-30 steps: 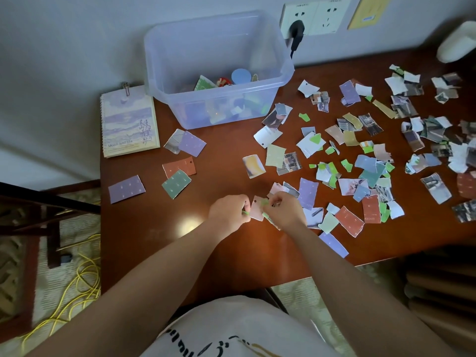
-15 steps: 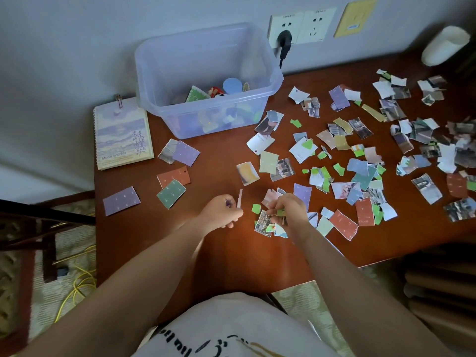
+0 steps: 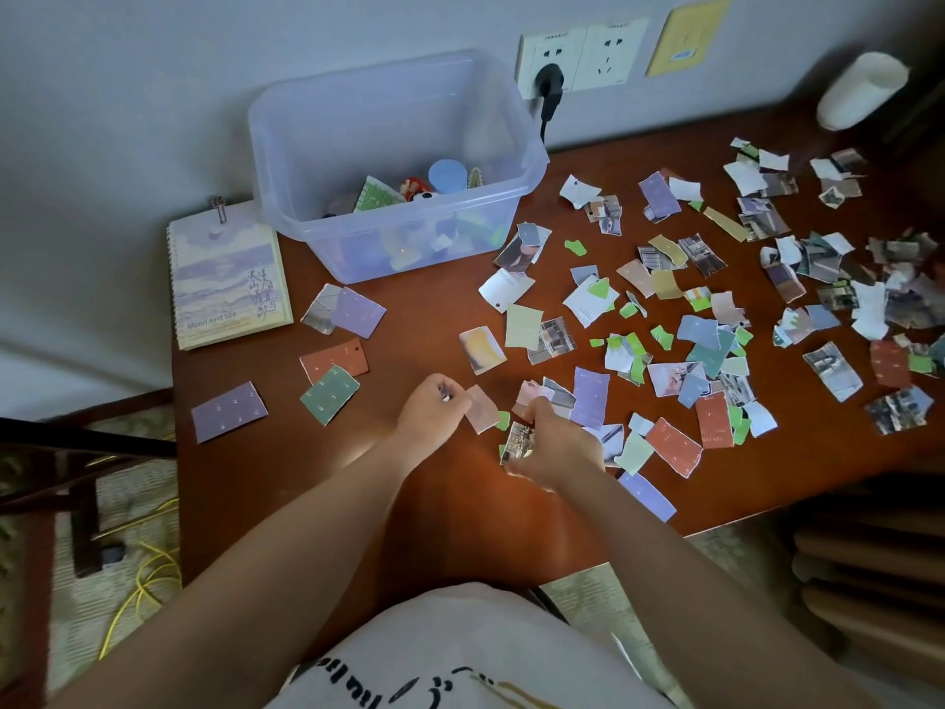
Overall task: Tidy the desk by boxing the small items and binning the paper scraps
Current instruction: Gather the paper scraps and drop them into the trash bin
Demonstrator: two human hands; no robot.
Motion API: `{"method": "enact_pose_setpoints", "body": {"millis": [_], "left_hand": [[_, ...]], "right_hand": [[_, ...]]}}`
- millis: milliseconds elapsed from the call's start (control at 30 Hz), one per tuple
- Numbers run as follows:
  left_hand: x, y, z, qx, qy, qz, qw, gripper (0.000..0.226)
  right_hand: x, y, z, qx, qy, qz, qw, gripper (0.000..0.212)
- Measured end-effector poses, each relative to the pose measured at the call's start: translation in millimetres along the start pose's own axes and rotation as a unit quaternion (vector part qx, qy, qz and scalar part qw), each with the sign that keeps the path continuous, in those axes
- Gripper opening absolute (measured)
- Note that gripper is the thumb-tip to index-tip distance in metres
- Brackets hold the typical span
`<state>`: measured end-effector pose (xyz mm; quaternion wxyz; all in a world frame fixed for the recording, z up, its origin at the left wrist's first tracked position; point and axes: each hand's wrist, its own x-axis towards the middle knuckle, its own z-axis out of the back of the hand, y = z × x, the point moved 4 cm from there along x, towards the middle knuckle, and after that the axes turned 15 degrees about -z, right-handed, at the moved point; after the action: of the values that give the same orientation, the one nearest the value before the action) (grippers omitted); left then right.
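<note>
Many torn paper scraps [image 3: 705, 309] in purple, green, red and photo prints cover the right half of the brown desk [image 3: 450, 504]. My left hand [image 3: 434, 409] pinches a pinkish scrap [image 3: 483, 409] just above the desk. My right hand [image 3: 555, 442] grips a small bunch of scraps [image 3: 516, 440], with a photo piece showing at its left side. A clear plastic box [image 3: 388, 161] with small items inside stands at the back against the wall.
A spiral notebook [image 3: 225, 273] lies at the desk's back left corner. A few purple, red and green cards [image 3: 327, 391] lie left of my hands. A plug [image 3: 549, 84] sits in the wall socket behind the box. A white cylinder [image 3: 859, 89] stands at the far right.
My left hand has turned the pinkish scrap flat and shifted slightly right. My right hand stays over the pile with its bunch of scraps. The camera view has tilted a little.
</note>
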<state>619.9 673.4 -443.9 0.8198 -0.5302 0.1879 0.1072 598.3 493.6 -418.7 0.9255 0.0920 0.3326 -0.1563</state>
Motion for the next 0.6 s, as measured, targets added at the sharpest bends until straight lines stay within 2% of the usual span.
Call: {"method": "enact_pose_setpoints", "body": {"millis": [100, 200, 267, 367, 433, 500, 567, 600], "left_hand": [[3, -3, 0, 0.108, 0.017, -0.030, 0.994, 0.037], [3, -11, -4, 0.224, 0.047, -0.038, 0.973, 0.064], [4, -15, -8, 0.282, 0.046, -0.048, 0.957, 0.063], [4, -17, -14, 0.339, 0.052, -0.070, 0.937, 0.037], [4, -16, -17, 0.339, 0.062, -0.065, 0.936, 0.031], [2, -16, -17, 0.331, 0.057, -0.066, 0.939, 0.033], [-2, -17, -16, 0.328, 0.044, -0.086, 0.940, 0.046], [-3, -17, -15, 0.329, 0.041, -0.097, 0.939, 0.053]], "right_hand": [[-2, 4, 3, -0.030, -0.017, -0.001, 0.999, 0.057], [-1, 5, 5, -0.027, -0.015, -0.007, 0.999, 0.055], [1, 4, 4, -0.009, -0.012, -0.010, 1.000, 0.058], [2, 3, 0, 0.031, 0.002, -0.004, 0.999, 0.060], [2, 2, -2, 0.063, 0.010, 0.001, 0.998, 0.055], [1, 1, -1, 0.089, 0.014, 0.006, 0.996, 0.044], [1, 1, 1, 0.122, 0.012, 0.007, 0.992, 0.030], [1, 1, 2, 0.146, 0.013, 0.003, 0.989, 0.031]]}}
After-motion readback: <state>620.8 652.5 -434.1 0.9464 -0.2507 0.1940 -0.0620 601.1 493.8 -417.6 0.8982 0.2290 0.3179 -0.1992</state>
